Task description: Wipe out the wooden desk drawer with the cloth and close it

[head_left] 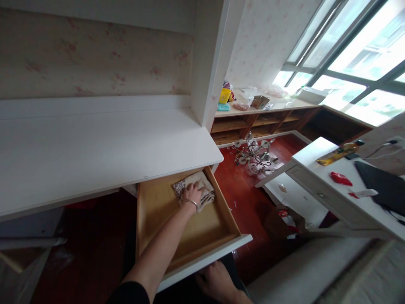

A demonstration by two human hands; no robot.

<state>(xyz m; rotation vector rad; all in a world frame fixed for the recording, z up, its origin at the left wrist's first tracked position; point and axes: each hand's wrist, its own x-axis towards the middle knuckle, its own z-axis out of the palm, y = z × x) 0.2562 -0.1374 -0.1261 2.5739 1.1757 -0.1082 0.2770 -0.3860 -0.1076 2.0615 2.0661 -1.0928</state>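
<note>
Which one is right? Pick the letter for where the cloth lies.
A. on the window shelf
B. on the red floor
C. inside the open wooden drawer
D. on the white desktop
C: the left hand presses the cloth onto the bottom of the open drawer, below the white desktop.

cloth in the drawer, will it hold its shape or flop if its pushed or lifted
The cloth looks crumpled and folded under the left hand, so it would probably flop and drape when lifted. Pushed along the drawer floor, it likely bunches rather than rolls. It seems thin, so probably light.
</note>
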